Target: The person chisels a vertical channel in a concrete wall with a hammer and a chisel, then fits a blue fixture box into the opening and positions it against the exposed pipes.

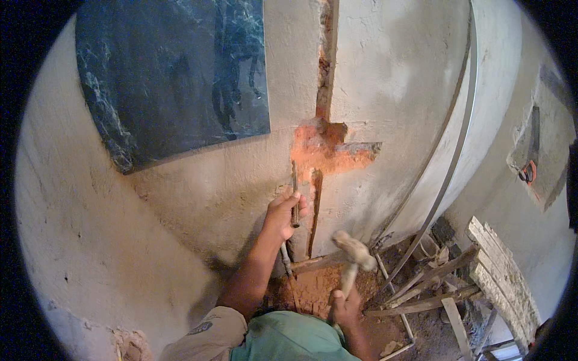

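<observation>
left hand point(283, 212) grip clenched on chisel point(295, 192) | right hand point(344, 305) grip grasping hammer point(354, 249), head blurred

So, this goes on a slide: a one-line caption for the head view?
Left hand holds a chisel in a wall groove; right hand grips a hammer.

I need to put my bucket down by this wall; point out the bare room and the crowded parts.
Bare floor is scarce. The only loose patch is the reddish rubble between the left hand holding the chisel and the right hand holding the hammer. To the right it is crowded: wooden planks and metal rods fill the floor.
</observation>
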Tool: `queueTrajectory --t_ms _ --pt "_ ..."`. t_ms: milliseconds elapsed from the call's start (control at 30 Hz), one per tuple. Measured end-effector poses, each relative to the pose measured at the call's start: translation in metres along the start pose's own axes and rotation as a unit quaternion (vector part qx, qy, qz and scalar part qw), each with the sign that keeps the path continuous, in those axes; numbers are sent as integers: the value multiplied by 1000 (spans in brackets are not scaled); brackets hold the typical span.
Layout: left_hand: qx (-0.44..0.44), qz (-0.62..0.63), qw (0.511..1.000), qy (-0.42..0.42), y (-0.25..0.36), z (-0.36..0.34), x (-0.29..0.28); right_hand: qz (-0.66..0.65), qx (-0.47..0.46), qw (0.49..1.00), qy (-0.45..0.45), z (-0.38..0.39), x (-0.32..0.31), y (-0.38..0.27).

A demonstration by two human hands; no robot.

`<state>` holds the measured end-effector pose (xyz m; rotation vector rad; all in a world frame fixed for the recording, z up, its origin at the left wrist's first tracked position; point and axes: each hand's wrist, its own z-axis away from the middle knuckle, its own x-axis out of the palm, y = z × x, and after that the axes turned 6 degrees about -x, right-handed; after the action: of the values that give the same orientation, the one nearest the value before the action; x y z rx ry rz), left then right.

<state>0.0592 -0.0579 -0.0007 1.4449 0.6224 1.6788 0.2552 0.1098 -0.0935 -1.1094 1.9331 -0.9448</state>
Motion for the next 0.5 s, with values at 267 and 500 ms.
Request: queueTrajectory --t_ms 267,500 --pt "-120 54 975 -180 -25 28 42 -103 -30 987 121 -41 -27 -4" --pt "-74 67 985 -144 -24 5 53 -112 23 983 143 -54 -39 -27"
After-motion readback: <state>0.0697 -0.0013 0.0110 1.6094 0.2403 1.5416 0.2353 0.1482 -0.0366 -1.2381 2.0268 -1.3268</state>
